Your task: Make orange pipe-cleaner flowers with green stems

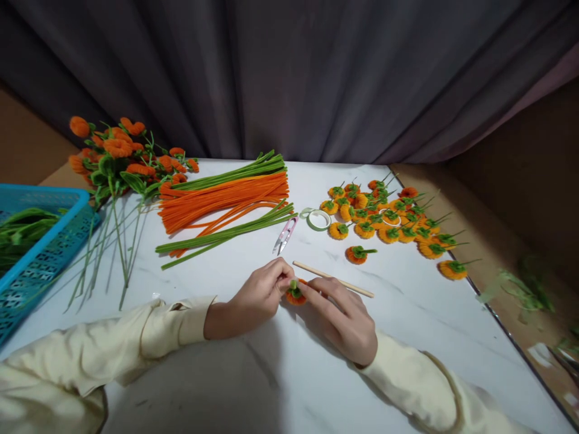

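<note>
Between my two hands sits a small orange pipe-cleaner flower (295, 294) with its green top facing up. My left hand (265, 289) is closed in a pinch at the green part, its fingertips partly hiding it. The thumb and fingers of my right hand (341, 310) press on the flower's right side. Just beyond the hands lie a thin wooden stick (335, 279), pink-handled thread snips (286, 235) and a roll of pale green tape (319, 220). A single finished-looking orange flower head (357, 255) with a short green stem rests past the stick.
Orange pipe cleaners (226, 202) and green pipe cleaners (235, 173) lie in bundles behind my hands. Several yellow-orange flower heads (389, 234) spread across the right. Long-stemmed orange flowers (118, 147) lie back left, beside a blue basket (49, 265) of green leaves (27, 235).
</note>
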Demonstrator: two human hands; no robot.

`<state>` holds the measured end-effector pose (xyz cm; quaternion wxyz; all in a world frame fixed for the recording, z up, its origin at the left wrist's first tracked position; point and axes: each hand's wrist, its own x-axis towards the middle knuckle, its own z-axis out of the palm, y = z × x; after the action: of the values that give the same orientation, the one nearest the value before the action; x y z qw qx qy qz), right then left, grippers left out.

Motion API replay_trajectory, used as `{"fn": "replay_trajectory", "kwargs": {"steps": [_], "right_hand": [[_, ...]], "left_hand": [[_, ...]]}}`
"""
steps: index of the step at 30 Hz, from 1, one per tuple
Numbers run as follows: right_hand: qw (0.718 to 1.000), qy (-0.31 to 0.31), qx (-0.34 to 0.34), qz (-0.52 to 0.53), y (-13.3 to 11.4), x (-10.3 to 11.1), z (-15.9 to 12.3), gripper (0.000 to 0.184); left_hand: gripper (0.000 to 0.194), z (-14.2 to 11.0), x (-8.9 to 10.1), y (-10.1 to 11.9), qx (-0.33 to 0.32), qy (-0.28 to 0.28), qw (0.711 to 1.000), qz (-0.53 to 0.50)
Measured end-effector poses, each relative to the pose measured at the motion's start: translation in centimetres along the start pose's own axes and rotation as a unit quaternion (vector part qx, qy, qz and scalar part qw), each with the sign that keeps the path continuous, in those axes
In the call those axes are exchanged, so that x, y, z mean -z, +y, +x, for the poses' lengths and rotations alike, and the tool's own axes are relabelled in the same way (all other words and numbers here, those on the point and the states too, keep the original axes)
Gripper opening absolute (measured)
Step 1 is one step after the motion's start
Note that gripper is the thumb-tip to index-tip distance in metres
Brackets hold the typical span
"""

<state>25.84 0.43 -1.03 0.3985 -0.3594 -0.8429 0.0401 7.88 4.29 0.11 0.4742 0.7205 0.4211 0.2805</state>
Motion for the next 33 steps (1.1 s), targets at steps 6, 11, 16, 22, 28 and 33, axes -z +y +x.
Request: {"fn": "replay_trajectory", "kwargs": {"steps": [6, 11, 16, 22, 28, 33], "right_hand": [[1.0, 0.012, 0.018, 0.0, 0.1, 0.4, 0.3, 0.032], [0.996, 0.054, -0.033, 0.056, -0.3, 0.1, 0.7, 0.029], [0.993, 0.056, -0.037, 0.093, -0.3, 0.2, 0.9, 0.031], [0.991, 0.07, -0.068, 0.091, -0.4, 0.1, 0.8, 0.028], [0.989, 0.055, -0.077, 0.116, -0.4, 0.2, 0.7, 0.023], [0.982, 0.051, -0.111, 0.144, -0.4, 0.5, 1.1, 0.019]], "left_hand": [[0.01, -0.1, -0.1, -0.1, 0.027, -0.033, 0.999, -0.008], [0.011, -0.2, -0.2, 0.0, 0.015, -0.038, 0.999, 0.002], [0.013, -0.5, -0.3, 0.4, 0.028, -0.037, 0.999, -0.004], [0.012, -0.5, -0.3, 0.4, 0.046, -0.041, 0.998, -0.032], [0.014, -0.5, -0.2, 0.2, 0.035, -0.037, 0.998, -0.038], [0.016, -0.5, -0.1, 0.1, 0.018, -0.036, 0.999, -0.013]]}}
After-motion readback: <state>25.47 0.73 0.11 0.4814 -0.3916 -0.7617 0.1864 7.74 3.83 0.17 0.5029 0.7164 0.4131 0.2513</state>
